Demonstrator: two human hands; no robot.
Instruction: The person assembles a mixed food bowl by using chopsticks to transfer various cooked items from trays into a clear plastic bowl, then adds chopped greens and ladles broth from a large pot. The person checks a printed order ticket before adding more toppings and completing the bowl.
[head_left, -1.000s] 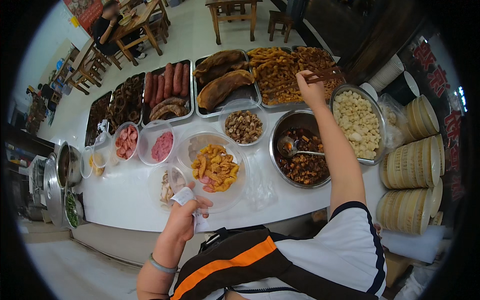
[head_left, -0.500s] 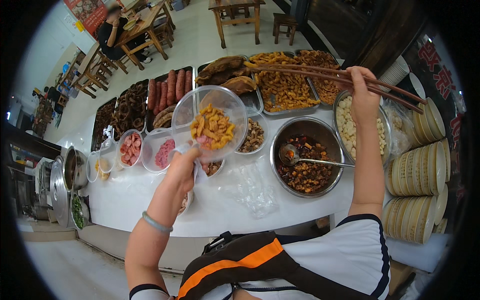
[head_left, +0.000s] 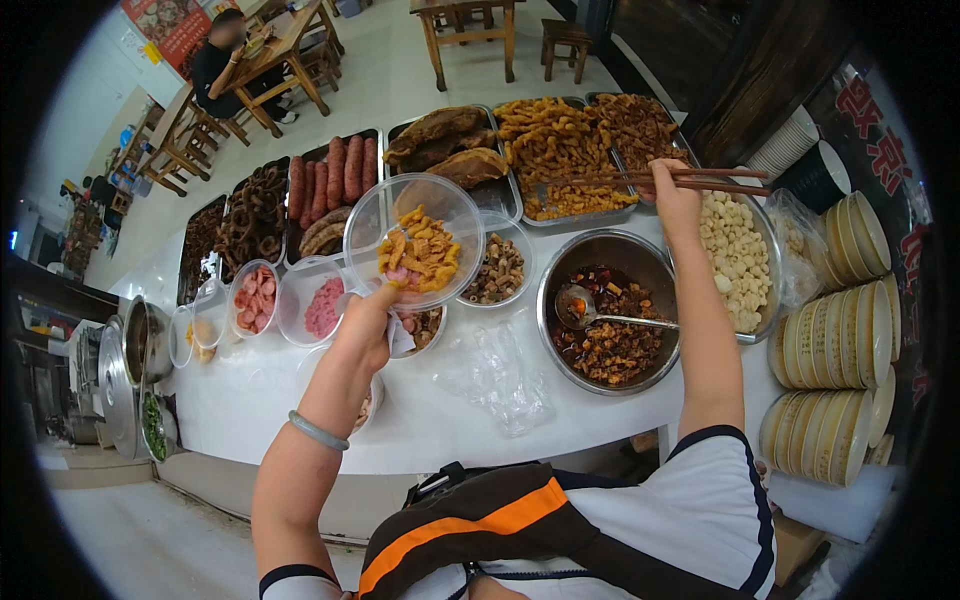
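Observation:
In my left hand (head_left: 366,325), fingers closed on its edge, is a clear plastic bowl (head_left: 362,222) tilted above the counter. Yellow fried strips (head_left: 425,248) and a few pink slices lie inside it. My right hand (head_left: 676,195) grips a pair of long brown chopsticks (head_left: 722,182). Their tips reach left, low over a metal tray (head_left: 590,217) of golden fried strips (head_left: 550,130); whether they pinch a strip I cannot tell. Below my right hand stands a steel bowl (head_left: 546,325) of dark chilli sauce with a ladle (head_left: 640,321) resting in it.
Trays of sausages (head_left: 335,178), meat slabs (head_left: 440,138) and dark rings (head_left: 258,215) line the far side. Small plastic tubs (head_left: 292,310) stand left. A bowl of whitish pieces (head_left: 735,262), stacked bowls (head_left: 825,340) and a plastic bag (head_left: 505,385) share the counter. A person sits at a far table.
My right hand has moved left and down, bringing the chopsticks lower over the fried-strip tray. The plastic bowl in my left hand has shifted slightly left.

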